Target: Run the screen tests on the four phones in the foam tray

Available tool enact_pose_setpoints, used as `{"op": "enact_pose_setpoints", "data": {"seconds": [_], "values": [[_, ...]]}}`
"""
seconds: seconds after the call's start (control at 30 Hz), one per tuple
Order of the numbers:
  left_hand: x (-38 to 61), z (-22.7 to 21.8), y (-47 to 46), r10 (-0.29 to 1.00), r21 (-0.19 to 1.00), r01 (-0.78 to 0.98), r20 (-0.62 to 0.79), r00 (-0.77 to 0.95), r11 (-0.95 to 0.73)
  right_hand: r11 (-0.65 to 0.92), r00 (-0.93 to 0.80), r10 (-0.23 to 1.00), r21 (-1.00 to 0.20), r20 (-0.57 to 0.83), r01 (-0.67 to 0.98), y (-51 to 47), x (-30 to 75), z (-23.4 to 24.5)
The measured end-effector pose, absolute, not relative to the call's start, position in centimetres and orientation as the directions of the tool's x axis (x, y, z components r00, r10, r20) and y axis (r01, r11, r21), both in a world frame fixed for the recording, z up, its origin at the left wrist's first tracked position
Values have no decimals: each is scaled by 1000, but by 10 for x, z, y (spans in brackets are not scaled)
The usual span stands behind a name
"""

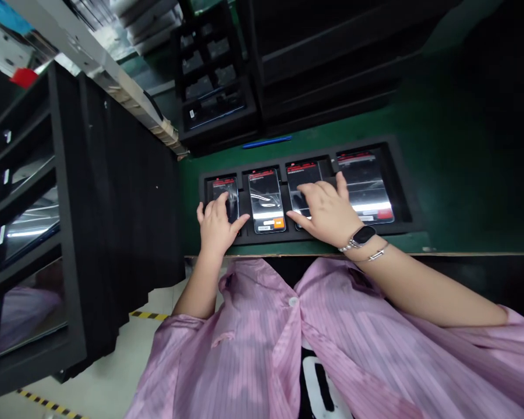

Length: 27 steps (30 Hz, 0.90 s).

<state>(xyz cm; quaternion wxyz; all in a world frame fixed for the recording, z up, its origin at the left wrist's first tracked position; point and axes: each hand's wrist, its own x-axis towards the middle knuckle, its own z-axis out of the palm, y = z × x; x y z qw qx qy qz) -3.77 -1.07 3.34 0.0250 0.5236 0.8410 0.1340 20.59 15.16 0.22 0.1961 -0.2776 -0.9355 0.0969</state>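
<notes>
A black foam tray (402,169) lies on the green bench and holds several smartphones in separate slots, their screens lit with red text at the top. My left hand (218,226) rests over the leftmost phone (231,186), fingers spread, covering its lower part. Beside it, the second phone (265,198) lies uncovered, with an orange button at its lower right. My right hand (327,209) is spread over the third phone (305,171), fingertips on or just above the screen. The rightmost phone (367,186) shows a red button, and my right hand hides its left edge.
A blue pen (267,142) lies behind the tray on the green bench (454,186). At the left stands a tall stack of black trays (122,192), phones in the top one. Another black tray (218,125) with devices stands at the back, near a pale metal post (109,75).
</notes>
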Motion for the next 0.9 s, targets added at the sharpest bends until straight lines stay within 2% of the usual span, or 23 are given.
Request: {"op": "enact_pose_setpoints", "data": {"seconds": [0.07,0.13,0.3,0.4,0.47,0.57,0.67,0.77,0.83,0.9], "values": [[-33,39,-7,882,195,879,104,-460,435,825,-782,558,-282,277,489,153,207,6],[-24,43,-2,890,166,897,141,-433,410,799,-741,600,-275,300,536,158,213,8],[2,35,24,935,277,944,248,-252,181,652,-534,747,-282,396,704,179,246,3],[11,26,37,937,246,955,264,-230,165,592,-435,769,-265,469,761,185,260,-3],[13,23,40,943,270,951,249,-220,150,607,-446,754,-253,481,753,185,263,-6],[14,23,40,958,296,948,215,-189,121,605,-466,759,-230,454,762,183,261,-6],[13,23,41,965,244,960,182,-188,141,604,-510,782,-235,358,762,183,257,-4],[11,23,41,964,261,956,186,-188,136,608,-541,790,-262,287,749,186,254,-1],[11,32,39,954,291,953,254,-160,82,576,-511,815,-295,274,762,187,251,3],[11,47,36,913,320,947,388,-124,-7,547,-488,837,-358,247,757,190,248,8]]}}
